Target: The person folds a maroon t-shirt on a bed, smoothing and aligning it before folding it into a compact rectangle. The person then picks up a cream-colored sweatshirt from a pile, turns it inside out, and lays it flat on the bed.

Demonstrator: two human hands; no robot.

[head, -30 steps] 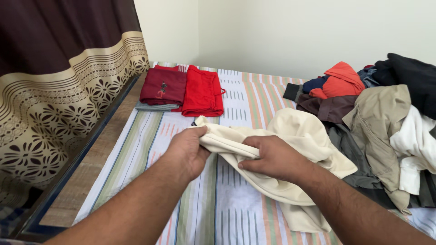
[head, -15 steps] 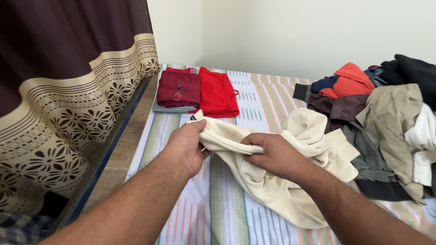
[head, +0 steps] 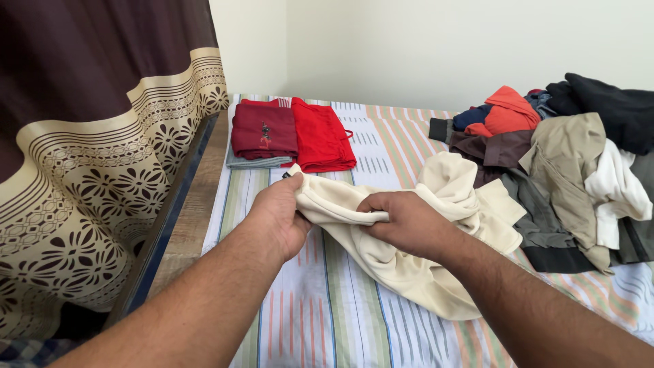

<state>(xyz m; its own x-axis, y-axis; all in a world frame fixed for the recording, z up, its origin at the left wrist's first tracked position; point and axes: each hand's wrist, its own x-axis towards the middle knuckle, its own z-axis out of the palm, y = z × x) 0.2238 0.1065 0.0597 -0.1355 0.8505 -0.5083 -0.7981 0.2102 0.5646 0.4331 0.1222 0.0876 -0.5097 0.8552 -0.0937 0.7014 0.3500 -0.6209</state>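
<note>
Cream garment [head: 409, 272] lies crumpled across the middle of the striped bedsheet [head: 320, 320] in front of you, one end bunched between your two hands and the rest spilling to the right and toward you. Your left hand [head: 281, 217] is closed around its upper left edge, thumb and fingers pinching the cloth near a small dark tag at the corner. Your right hand [head: 402, 221] is clamped on a gathered fold just beside it, knuckles up, fingers curled under the fabric; the two hands sit near each other with a short span of cloth stretched between them. Beyond your left hand, near the far edge of the bed, you have two folded pieces side by side and touching: a dark red folded shirt [head: 263, 131] with a small printed mark on its front, resting on a thin grey layer, and a bright red folded garment [head: 322, 140] to its right. To your right lies a loose pile of clothes [head: 565, 170] in orange, navy, brown, khaki, white and black, its near edge touching the cream cloth. On your left hangs a dark curtain [head: 102, 136] with a cream flowered border, beside the wooden bed edge [head: 194, 204].
</note>
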